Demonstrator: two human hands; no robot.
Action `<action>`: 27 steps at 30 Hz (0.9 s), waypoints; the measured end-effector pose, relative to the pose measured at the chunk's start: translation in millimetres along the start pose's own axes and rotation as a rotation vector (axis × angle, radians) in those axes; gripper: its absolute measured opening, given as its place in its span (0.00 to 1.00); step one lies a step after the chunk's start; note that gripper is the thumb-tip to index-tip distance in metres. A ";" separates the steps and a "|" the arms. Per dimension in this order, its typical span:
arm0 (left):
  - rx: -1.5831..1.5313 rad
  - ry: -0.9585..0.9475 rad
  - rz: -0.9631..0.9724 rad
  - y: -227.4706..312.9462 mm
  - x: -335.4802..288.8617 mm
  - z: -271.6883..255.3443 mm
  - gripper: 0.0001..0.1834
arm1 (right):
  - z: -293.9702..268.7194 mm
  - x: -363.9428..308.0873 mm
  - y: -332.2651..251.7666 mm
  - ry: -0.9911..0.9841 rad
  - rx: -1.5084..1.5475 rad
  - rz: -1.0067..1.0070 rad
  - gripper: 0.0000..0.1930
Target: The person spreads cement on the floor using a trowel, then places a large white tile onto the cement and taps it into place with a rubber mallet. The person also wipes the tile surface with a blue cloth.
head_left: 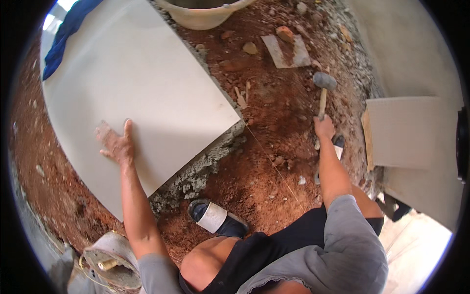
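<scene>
A large pale tile (161, 83) lies on a bed of grey mortar (196, 166) over reddish soil. My left hand (117, 143) rests on its surface with the fingers spread and holds nothing. Off to the right of the tile, my right hand (324, 128) is closed around the wooden handle of a rubber mallet (324, 81). The mallet's dark grey head points away from me, over the soil and apart from the tile. A thin string (274, 164) runs from near the tile's corner toward my knees.
At the far side stands a pale basin (200, 17). A broken tile piece (286, 53) and stones lie on the soil. Blue cloth (66, 36) touches the tile's far left. A bucket (112, 259) with a handled tool sits lower left; a board (404, 132) is at right.
</scene>
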State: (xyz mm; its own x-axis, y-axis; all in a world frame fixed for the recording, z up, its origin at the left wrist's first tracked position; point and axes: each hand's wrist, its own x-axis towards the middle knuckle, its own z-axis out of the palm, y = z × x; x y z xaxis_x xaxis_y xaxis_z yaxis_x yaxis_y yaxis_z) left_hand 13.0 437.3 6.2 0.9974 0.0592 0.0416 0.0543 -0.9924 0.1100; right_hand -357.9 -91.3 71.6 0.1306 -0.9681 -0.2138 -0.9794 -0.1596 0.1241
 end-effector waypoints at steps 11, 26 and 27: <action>-0.005 -0.039 -0.037 11.4 -0.3 -23.4 0.62 | -50.0 -110.1 -65.4 0.014 0.407 -0.685 0.16; -0.070 -0.257 -0.055 13.2 -2.5 -30.5 0.62 | -45.1 -242.9 -325.6 -0.123 0.257 -1.476 0.13; -0.082 -0.183 -0.048 13.1 -0.3 -29.1 0.63 | -43.5 -246.7 -328.6 -0.134 0.305 -1.486 0.13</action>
State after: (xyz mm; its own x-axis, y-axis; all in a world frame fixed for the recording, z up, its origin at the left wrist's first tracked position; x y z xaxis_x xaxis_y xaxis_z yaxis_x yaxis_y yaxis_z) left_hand 12.0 427.5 36.5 0.9863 0.0779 -0.1457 0.1049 -0.9764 0.1886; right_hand -61.6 191.5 125.7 0.9974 0.0559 -0.0461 0.0277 -0.8818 -0.4707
